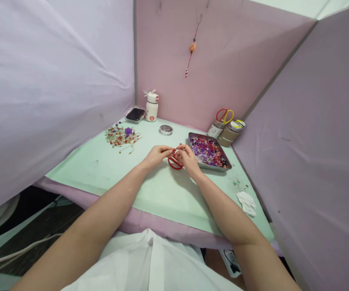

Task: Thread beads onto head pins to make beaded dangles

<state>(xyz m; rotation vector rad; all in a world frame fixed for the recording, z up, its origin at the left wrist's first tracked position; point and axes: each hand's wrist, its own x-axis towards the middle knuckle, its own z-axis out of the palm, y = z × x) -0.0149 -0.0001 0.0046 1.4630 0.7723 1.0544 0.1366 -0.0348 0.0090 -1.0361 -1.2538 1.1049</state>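
My left hand (158, 155) and my right hand (188, 158) meet above the middle of the table, fingertips nearly touching. The left thumb and forefinger pinch a tiny red piece (173, 150), too small to name surely. My right fingers are closed in a pinch right beside it; what lies between them is hidden. Just below the fingertips, a pair of red-handled scissors (175, 166) lies on the mat, its blades out of sight. To the right of my right hand stands a metal tray (215, 167) full of purple, red and clear beads (207, 151).
Strung bead strands (121, 137) lie at the left. Behind them are a phone (135, 114), a white bottle (152, 109) and a small round dish (166, 129). Jars (229, 135), one holding scissors (224, 116), stand back right; crumpled white cloth (247, 203) lies front right.
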